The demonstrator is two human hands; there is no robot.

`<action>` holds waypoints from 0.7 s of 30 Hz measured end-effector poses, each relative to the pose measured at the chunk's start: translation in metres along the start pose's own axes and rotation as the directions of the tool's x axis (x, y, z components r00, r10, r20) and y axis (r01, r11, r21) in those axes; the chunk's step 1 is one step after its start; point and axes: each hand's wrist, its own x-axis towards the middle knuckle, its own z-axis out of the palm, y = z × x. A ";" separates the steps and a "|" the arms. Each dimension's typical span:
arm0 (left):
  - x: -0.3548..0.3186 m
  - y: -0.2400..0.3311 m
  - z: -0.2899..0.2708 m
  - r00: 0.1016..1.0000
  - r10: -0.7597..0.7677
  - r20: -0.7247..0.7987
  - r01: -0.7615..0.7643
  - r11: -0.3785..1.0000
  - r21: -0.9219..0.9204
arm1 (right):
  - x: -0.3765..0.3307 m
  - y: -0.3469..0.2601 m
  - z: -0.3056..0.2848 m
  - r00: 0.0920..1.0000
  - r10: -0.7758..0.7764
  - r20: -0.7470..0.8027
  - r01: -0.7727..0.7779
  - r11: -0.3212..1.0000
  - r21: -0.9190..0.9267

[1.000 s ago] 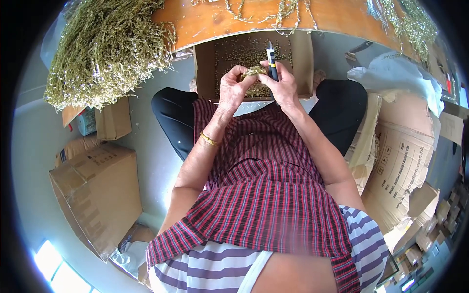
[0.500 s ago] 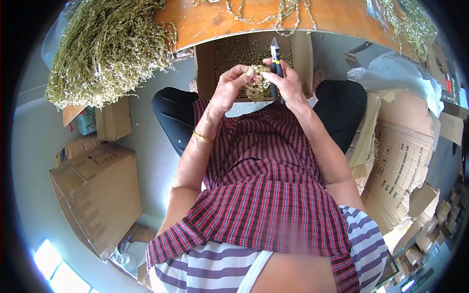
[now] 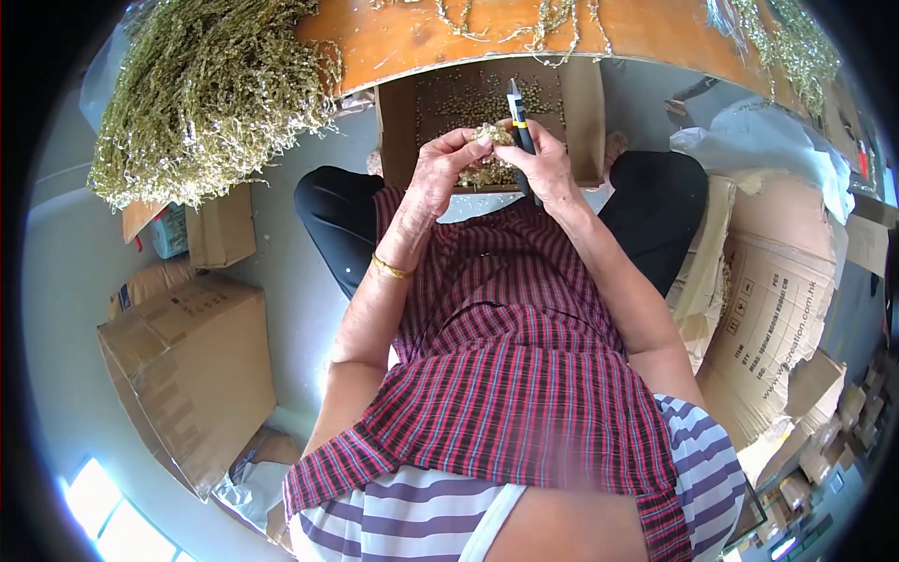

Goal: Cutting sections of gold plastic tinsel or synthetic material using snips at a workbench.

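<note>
Both my hands meet over an open cardboard box (image 3: 397,131) between my knees. A small bunch of gold beaded strand (image 3: 491,170) is pinched between the fingertips of my left hand (image 3: 440,170) and hangs down a little. My right hand (image 3: 545,169) grips black-and-yellow cutting pliers (image 3: 521,122), their jaws pointing up and away from me. The right thumb and fingertips also touch the beaded bunch. Many small loose gold beads (image 3: 468,97) lie on the bottom of the box. Fingers hide part of the bunch.
An orange-brown wooden table (image 3: 403,42) crosses the far side. A large heap of gold beaded strands (image 3: 211,94) spills over its left edge, and more strands (image 3: 787,51) hang at the right. Cardboard boxes (image 3: 197,365) stand at left; an opened carton (image 3: 768,309) is at right.
The pliers have swung slightly left and lower, tilting over the beaded bunch. My right hand has shifted a little; the bunch is more gathered between the fingertips.
</note>
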 end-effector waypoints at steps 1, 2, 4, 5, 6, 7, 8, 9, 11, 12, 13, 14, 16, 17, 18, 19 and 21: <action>0.000 0.003 -0.001 1.000 0.001 -0.002 -0.001 1.000 0.000 | -0.001 -0.004 -0.001 0.999 0.046 0.024 -0.048 0.995 0.089; 0.000 0.005 -0.002 0.999 -0.054 -0.007 0.054 0.998 -0.019 | -0.001 -0.007 -0.003 0.995 0.090 0.053 -0.098 0.979 0.177; 0.000 0.008 -0.002 0.994 -0.110 -0.013 0.109 0.993 -0.040 | 0.002 -0.007 -0.005 0.992 0.086 0.091 -0.109 0.949 0.297; 0.001 0.008 -0.001 0.996 -0.074 0.053 0.079 0.992 -0.097 | 0.001 -0.008 -0.006 0.985 0.108 0.134 -0.157 0.883 0.443; 0.003 0.007 0.000 0.992 -0.038 0.118 0.057 0.986 -0.157 | 0.000 -0.014 -0.006 0.976 0.127 0.177 -0.207 0.791 0.575; 0.004 0.005 -0.003 0.986 -0.074 0.151 0.110 0.962 -0.251 | 0.000 -0.018 -0.006 0.969 0.162 0.185 -0.242 0.759 0.604; 0.004 0.003 -0.005 0.986 -0.077 0.151 0.113 0.961 -0.253 | -0.001 -0.016 -0.008 0.969 0.165 0.184 -0.244 0.759 0.604; 0.003 0.005 -0.004 0.984 -0.103 0.144 0.143 0.941 -0.306 | 0.000 -0.016 -0.009 0.963 0.158 0.216 -0.263 0.709 0.655; 0.002 0.009 0.000 0.966 -0.208 0.151 0.255 0.855 -0.452 | -0.001 -0.016 -0.011 0.950 0.161 0.267 -0.307 0.623 0.719; 0.002 0.007 0.000 0.967 -0.208 0.150 0.254 0.854 -0.453 | -0.001 -0.016 -0.012 0.950 0.162 0.268 -0.308 0.624 0.718; 0.004 0.005 -0.001 0.972 -0.172 0.162 0.227 0.864 -0.450 | 0.000 -0.016 -0.012 0.933 0.157 0.324 -0.352 0.577 0.737; 0.006 0.003 -0.001 0.976 -0.135 0.173 0.200 0.872 -0.447 | -0.001 -0.016 -0.012 0.914 0.149 0.378 -0.396 0.529 0.750; 0.008 0.004 -0.001 0.967 -0.116 0.225 0.216 0.840 -0.497 | 0.000 -0.016 -0.009 0.918 0.143 0.371 -0.384 0.561 0.734; 0.007 0.005 -0.001 0.969 -0.096 0.229 0.205 0.830 -0.519 | -0.001 -0.016 -0.009 0.931 0.149 0.332 -0.351 0.605 0.714; 0.006 0.006 0.001 0.969 -0.076 0.236 0.195 0.819 -0.539 | -0.001 -0.016 -0.008 0.945 0.151 0.289 -0.316 0.649 0.692; 0.006 0.006 0.001 0.972 -0.092 0.218 0.196 0.830 -0.522 | 0.000 -0.017 -0.008 0.969 0.119 0.215 -0.234 0.715 0.659; 0.004 0.011 0.006 0.980 -0.057 0.192 0.142 0.872 -0.468 | 0.003 -0.015 -0.011 0.989 0.068 0.134 -0.126 0.859 0.497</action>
